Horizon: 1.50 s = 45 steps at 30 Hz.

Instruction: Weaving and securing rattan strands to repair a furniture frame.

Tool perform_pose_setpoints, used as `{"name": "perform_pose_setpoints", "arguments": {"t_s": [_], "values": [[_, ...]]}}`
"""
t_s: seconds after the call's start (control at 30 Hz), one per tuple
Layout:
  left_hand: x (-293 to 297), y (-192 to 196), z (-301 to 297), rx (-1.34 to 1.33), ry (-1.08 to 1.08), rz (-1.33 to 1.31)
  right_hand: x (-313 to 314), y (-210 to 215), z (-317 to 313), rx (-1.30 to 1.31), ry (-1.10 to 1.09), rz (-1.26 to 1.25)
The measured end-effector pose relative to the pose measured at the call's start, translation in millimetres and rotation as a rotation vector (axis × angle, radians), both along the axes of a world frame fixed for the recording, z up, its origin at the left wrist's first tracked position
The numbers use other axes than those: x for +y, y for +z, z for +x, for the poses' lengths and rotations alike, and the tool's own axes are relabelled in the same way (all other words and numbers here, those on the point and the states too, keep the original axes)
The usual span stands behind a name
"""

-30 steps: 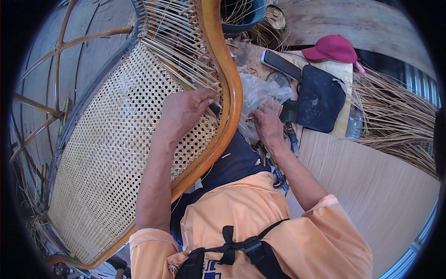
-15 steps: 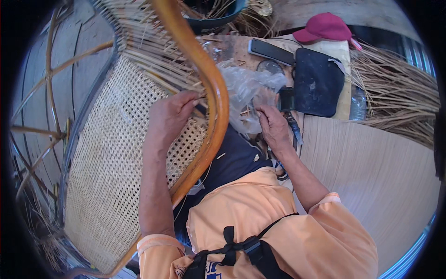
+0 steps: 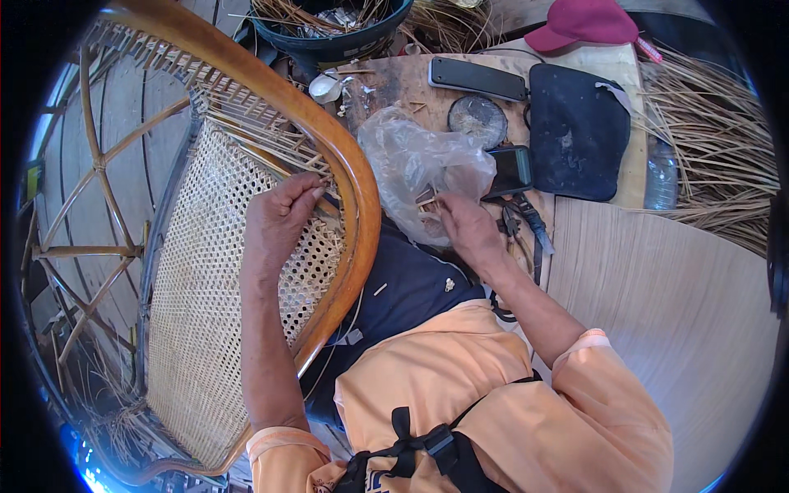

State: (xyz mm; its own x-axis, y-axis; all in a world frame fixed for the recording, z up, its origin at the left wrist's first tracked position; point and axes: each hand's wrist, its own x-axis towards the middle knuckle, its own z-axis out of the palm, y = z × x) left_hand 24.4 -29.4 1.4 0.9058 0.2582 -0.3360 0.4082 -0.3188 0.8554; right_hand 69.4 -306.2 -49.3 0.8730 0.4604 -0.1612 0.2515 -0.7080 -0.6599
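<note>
A curved wooden frame (image 3: 345,156) with woven cane webbing (image 3: 205,271) leans across my left side. My left hand (image 3: 278,215) is closed, its fingertips pinched at the webbing's edge beside the frame; anything between them is hidden. Close by, thin cane strands (image 3: 246,135) run to the frame. To the right, a crumpled clear plastic bag (image 3: 403,156) lies over the edge of the work board. My right hand (image 3: 472,230) reaches into its mouth with thumb and fingers drawn together. Plastic partly covers those fingers, and pale slivers show beside them.
On the board (image 3: 370,99) lie a long dark case (image 3: 477,78), a round lid-like disc (image 3: 477,121), a phone (image 3: 511,171), a black pad (image 3: 578,131) and pliers (image 3: 516,234). A red cap (image 3: 579,23), cane bundle (image 3: 711,140), bottle (image 3: 661,177) and dark basin (image 3: 329,39) surround it.
The whole view has shifted, and the wooden frame now appears lower and farther left. My right hand has moved slightly left and down at the bag. My left hand stays at the webbing's edge.
</note>
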Motion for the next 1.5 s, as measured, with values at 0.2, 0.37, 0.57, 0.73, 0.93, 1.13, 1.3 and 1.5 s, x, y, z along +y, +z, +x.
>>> {"name": "perform_pose_setpoints", "arguments": {"t_s": [0.2,0.37,0.57,0.73,0.93,1.13,1.3,1.5], "values": [[0,-5,-2,0.003,0.020,0.032,12,-2,8,0.052,0.089,-0.215],[-2,-1,-1,-0.004,0.008,0.059,23,-14,-4,-0.008,0.108,-0.343],[2,-8,-3,-0.022,0.003,0.041,23,-25,-11,-0.092,0.146,-0.339],[3,-10,-2,-0.050,-0.033,0.070,15,-18,-9,-0.060,0.029,-0.248],[7,-9,-4,-0.042,-0.037,0.064,27,-19,-8,-0.123,0.113,-0.314],[6,-15,-3,-0.088,-0.064,0.078,27,-18,-16,-0.194,0.107,-0.274],[7,-11,-4,-0.036,-0.048,0.068,23,-23,-16,-0.277,0.199,-0.270],[7,-13,-3,-0.075,-0.068,0.096,15,-20,-16,-0.173,0.158,-0.215]]}}
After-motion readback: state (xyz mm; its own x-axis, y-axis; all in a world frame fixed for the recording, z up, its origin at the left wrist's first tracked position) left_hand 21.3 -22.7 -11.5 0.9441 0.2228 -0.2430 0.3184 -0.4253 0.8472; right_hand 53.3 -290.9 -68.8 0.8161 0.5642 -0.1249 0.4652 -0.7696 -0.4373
